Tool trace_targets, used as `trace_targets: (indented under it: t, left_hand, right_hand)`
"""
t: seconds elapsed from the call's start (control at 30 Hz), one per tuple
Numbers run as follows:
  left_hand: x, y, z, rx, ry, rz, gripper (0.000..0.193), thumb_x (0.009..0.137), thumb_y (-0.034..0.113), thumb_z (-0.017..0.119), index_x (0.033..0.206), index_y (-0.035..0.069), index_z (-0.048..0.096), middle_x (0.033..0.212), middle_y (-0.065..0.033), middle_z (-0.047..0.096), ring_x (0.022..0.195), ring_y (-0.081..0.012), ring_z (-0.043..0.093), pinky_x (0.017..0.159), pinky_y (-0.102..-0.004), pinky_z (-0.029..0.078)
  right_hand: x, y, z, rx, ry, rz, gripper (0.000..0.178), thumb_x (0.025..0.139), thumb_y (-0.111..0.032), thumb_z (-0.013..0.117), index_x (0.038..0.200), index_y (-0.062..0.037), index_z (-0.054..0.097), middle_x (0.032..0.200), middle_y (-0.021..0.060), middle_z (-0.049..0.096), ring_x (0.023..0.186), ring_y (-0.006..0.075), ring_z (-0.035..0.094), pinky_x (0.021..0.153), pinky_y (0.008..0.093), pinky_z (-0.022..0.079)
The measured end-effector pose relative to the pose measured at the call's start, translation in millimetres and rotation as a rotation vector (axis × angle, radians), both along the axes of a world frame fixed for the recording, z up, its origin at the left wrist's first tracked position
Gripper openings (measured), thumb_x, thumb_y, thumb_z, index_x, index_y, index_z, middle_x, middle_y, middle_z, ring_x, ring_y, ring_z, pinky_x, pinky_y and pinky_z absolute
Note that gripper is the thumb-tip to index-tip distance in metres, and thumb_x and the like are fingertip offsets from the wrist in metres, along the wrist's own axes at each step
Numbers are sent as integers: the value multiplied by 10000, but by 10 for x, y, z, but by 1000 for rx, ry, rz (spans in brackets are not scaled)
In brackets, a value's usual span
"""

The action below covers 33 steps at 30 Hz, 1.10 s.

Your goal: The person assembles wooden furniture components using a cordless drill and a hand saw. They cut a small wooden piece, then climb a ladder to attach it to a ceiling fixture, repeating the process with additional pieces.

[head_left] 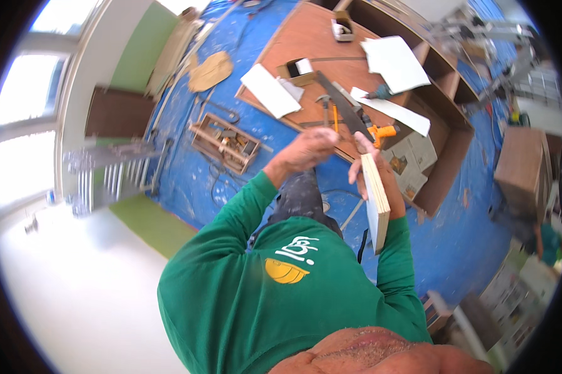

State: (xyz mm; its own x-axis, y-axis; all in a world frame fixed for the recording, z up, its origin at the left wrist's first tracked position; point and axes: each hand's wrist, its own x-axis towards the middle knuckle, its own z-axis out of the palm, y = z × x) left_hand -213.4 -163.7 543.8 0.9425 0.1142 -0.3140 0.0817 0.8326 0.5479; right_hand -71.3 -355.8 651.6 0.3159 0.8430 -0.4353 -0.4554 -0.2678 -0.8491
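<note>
My right hand (385, 174) grips a board (375, 202) with a pale plywood edge and a whitish face, held on edge in front of my chest. My left hand (309, 149) is raised to the left of the board, apart from it; its fingers are bent and smeared, so their hold is unclear. Just beyond the hands, a handsaw (342, 103) with a dark blade lies on the reddish-brown wooden panel (312, 43). Beside it is a hammer (324, 107). An orange handle (382, 133) shows near my right fingertips.
White boards (270, 90) and small open boxes (298, 70) lie on the panel. A wooden tool tray (225, 142) stands on the blue floor sheet (193, 181). Wooden cabinet compartments (440, 149) extend on the right. A metal ladder (511, 78) is at far right.
</note>
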Motion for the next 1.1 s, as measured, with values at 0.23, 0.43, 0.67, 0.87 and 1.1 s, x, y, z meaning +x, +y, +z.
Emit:
trace_targets:
  t: [0.23,0.43,0.67,0.87,1.1]
  left_hand:
    - [-559,-892,522,41,-102,-168,188,1052,298,681,1058,110,678,818,100,518,681,-19,444,572,-200,340]
    - [-700,-1372,570,-8,-158,-34,283,1111,329,543,1230,88,633,1062,52,589,917,-60,550,803,-240,493]
    - [-406,-1662,599,748,-319,325,399,1125,412,452,1241,49,571,1197,-45,557,1169,-193,523,1102,-396,390]
    - [154,-1568,369,435,-714,404,342,1103,396,518,1115,58,573,1081,-48,588,1029,-170,550,930,-370,439]
    - [352,-1131,1551,334,-974,585,359,1078,400,577,914,87,516,884,-27,556,795,-131,519,676,-286,434]
  right_hand:
    - [-566,-490,400,44,-424,119,491,1153,-488,353,1148,-67,605,801,9,591,711,61,515,654,224,421]
    - [-915,-702,579,31,-679,36,434,1165,-412,384,1081,-38,589,921,23,573,853,110,523,779,285,463]
    - [-1103,-775,742,-20,-948,-122,443,1162,-414,396,1067,-10,552,926,78,562,876,173,526,824,344,477]
    - [-1212,-569,1159,-40,-1223,-141,405,1154,-382,427,1036,-8,527,886,161,597,818,262,574,787,409,495]
    - [-1542,5,1788,150,-1466,-247,361,1158,-346,429,1040,-21,533,869,150,615,764,254,569,728,391,491]
